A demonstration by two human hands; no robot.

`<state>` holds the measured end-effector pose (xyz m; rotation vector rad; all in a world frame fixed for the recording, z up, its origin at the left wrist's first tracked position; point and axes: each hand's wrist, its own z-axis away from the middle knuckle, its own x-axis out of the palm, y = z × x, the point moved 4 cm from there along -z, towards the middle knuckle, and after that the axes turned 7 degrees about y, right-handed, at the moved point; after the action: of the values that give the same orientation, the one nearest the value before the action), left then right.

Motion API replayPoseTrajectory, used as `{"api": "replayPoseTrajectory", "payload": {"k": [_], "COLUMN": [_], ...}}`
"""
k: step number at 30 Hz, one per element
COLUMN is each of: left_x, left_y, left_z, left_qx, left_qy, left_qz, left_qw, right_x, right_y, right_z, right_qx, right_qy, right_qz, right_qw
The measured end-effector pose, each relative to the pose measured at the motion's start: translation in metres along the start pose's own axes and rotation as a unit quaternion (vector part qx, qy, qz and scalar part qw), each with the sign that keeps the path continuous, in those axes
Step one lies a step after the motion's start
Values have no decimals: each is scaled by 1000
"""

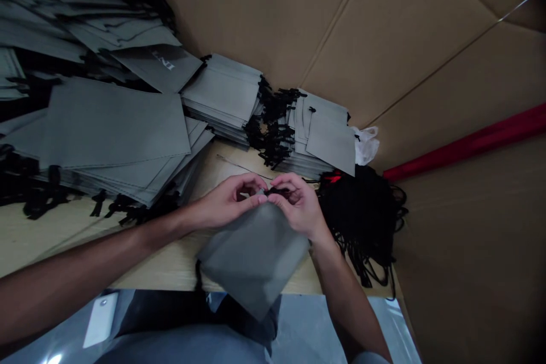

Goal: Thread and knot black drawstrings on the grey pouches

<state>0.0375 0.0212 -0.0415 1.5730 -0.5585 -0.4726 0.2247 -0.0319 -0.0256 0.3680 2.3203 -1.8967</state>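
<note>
Cardboard (277, 11) walls in the back and right side of the worktop (157, 270). A broad pile (115, 125) of grey bags spreads over the left, its sheets fanned at angles and black cord ends poking from the near edge. One dark bag (160, 68) with pale lettering lies tilted at its far side. A red strip (464, 142) slants along the cardboard at right. Near the back sit a neater middle stack (224, 85) and a right stack (330, 139), with black cord ends bunched between them. A black cord heap (362, 216) lies just beside the right hand, loops trailing over the near edge. The held bag (256, 256), grey, hangs tilted in front of the person, its lower corner past the worktop's edge. The left hand (222, 202) and right hand (302, 207) meet at its top corner, thumbs and fingers of both clamped on it around a dark bit. White plastic (367, 148) rests behind the cord heap. A thin rod (234, 164) lies beyond the hands.
</note>
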Motion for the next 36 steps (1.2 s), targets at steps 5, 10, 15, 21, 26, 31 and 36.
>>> {"api": "replayPoseTrajectory", "payload": {"k": [5, 10, 15, 21, 26, 31, 36], "left_x": [-1, -3, -8, -9, -10, -12, -13], "left_y": [-3, -2, -2, 2, 7, 11, 18], "left_z": [-2, -2, -3, 0, 5, 5, 6], "left_qx": [9, -1, 16, 73, 102, 103, 133], "left_qy": [22, 46, 93, 114, 102, 92, 70], "left_qz": [-15, 79, 78, -6, -78, -120, -159], "left_qw": [1000, 996, 992, 991, 987, 983, 976], "right_x": [-1, 3, 6, 12, 14, 14, 9], "right_y": [-7, -14, -17, -19, -22, -24, -16], "right_z": [1, 0, 4, 8, 9, 9, 9], "right_qx": [-100, -154, -144, -149, -190, -215, -145], "right_qy": [20, 6, 87, 57, 54, 53, 49], "right_qz": [82, 112, 133, 186, 192, 212, 187], "right_qw": [991, 982, 977, 970, 961, 952, 970]}}
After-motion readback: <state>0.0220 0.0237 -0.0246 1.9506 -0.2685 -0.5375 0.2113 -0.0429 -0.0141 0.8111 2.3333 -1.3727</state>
